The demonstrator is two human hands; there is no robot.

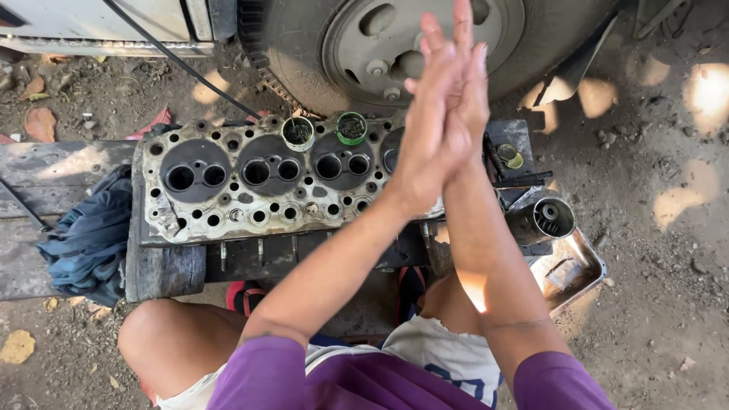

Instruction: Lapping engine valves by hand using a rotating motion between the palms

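Left hand (429, 144) and right hand (465, 91) press flat, palm to palm, each grip empty, raised above the grimy grey metal cylinder head (266, 182) lying face-up on a dark wooden plank (163, 266) for access.

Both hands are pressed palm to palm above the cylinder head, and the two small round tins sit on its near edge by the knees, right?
Not quite. The head view shows the left hand and right hand pressed together above the cylinder head, but the two small round tins sit on its far edge, by the wheel.
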